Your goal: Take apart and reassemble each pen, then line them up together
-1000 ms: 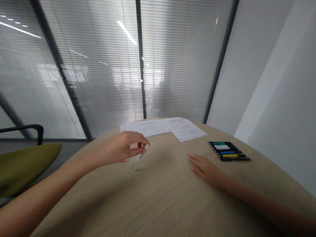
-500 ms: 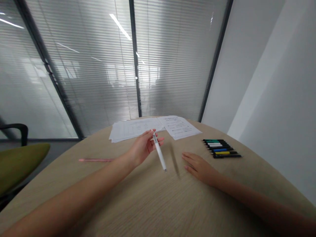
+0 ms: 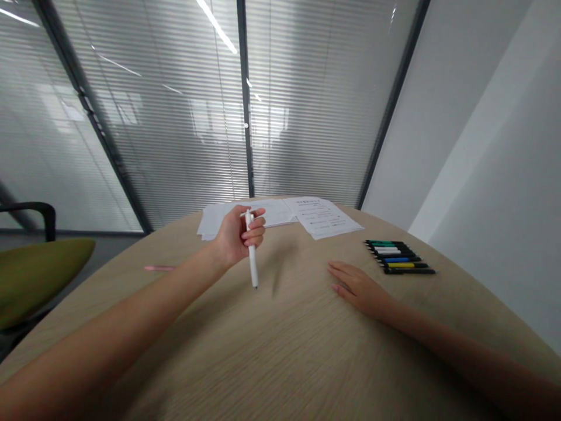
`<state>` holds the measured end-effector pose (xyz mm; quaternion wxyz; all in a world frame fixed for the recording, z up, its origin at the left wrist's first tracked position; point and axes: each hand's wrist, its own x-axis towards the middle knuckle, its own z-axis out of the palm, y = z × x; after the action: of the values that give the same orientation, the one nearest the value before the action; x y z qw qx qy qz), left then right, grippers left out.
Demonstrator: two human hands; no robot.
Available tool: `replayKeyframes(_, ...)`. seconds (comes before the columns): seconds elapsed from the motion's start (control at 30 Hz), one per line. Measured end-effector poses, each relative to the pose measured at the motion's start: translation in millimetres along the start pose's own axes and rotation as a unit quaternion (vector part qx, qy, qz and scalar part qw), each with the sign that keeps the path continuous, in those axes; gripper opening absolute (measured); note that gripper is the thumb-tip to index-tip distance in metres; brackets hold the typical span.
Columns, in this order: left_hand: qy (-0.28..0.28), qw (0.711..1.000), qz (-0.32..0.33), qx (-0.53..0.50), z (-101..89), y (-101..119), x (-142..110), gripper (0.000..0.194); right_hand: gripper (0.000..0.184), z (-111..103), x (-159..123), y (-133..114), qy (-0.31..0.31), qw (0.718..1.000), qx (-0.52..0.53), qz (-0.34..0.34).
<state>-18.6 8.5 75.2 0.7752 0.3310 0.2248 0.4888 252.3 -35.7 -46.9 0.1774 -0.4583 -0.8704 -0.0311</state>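
Nearest the wearer, both bare forearms reach in over the bare wood-grain front of a pale table. The right hand rests palm down on it, fingers almost straight and close together, the thumb lying a little apart; no object shows in its grasp, though the surface beneath its palm is hidden. To its left, the left hand is raised above the table with its fingers curled, and it has hold of a white pen by the upper part. The pen slants down toward the wearer, its dark tip clear of the wood, and a blurred shadow falls on the table just to its right. Left of that hand, a pink stick-like item lies partly hidden behind the left forearm. Beyond the right hand, to its right, a row of pens lies side by side, mostly black with green, white, blue and yellow parts. Near the far edge are a stack of papers and a printed sheet, its text too small to read. A green chair stands off to the left, and behind everything rises a glass partition with blinds, meeting a plain wall at right.
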Motion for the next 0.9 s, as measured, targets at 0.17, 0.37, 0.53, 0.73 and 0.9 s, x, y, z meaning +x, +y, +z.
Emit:
replayKeyframes(0.17,0.010,1.000,0.023,0.012,1.5,-4.6,-1.5,0.017,0.040,0.0,-0.8,1.2,0.001,1.000,-0.009,-0.001)
replayKeyframes(0.37,0.009,0.999,0.040,-0.002,5.5,-17.4,-3.9,0.019,0.041,-0.5,-0.2,1.0,-0.005,1.000,-0.011,0.002)
replayKeyframes(0.53,-0.027,0.999,0.025,-0.009,6.9,-25.9,-5.7,0.021,0.041,-0.2,-0.5,1.0,-0.003,1.000,-0.006,0.000)
replayKeyframes(0.73,-0.060,0.998,0.003,-0.004,7.6,-27.9,-8.4,0.038,0.040,-0.8,-0.5,0.8,0.002,1.000,0.004,0.005)
replayKeyframes(0.9,-0.066,0.998,-0.004,0.001,7.4,-27.5,-8.0,0.045,0.041,-1.3,0.2,0.3,-0.008,1.000,0.000,0.004)
